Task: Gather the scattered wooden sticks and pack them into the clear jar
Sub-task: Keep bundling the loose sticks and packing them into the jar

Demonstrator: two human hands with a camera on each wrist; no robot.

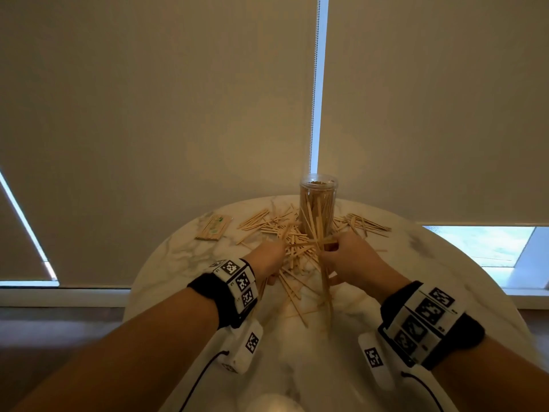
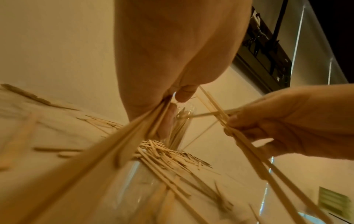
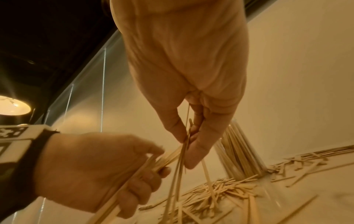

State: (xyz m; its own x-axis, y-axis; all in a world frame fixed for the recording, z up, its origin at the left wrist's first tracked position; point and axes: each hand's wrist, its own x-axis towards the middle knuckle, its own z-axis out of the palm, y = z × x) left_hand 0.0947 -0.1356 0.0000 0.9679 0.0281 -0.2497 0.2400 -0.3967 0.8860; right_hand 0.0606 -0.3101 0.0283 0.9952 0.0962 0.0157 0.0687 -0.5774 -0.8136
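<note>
A tall clear jar [image 1: 318, 200] stands upright at the far side of the round marble table [image 1: 184, 263], partly filled with wooden sticks. Loose sticks [image 1: 285, 233] lie heaped in front of it and spread to both sides. My left hand [image 1: 269, 260] grips a bundle of long sticks [image 2: 107, 148] just above the heap. My right hand [image 1: 341, 254] pinches another bunch of thin sticks [image 3: 180, 163] between thumb and fingers; they fan downward toward me. The two hands are close together, in front of the jar [image 3: 239, 153].
A flat stack of sticks in a wrapper [image 1: 214, 227] lies at the table's far left. More sticks [image 1: 362, 223] lie to the right of the jar. Window blinds [image 1: 148, 114] hang right behind the table. A pale round object [image 1: 270, 402] shows at the near edge.
</note>
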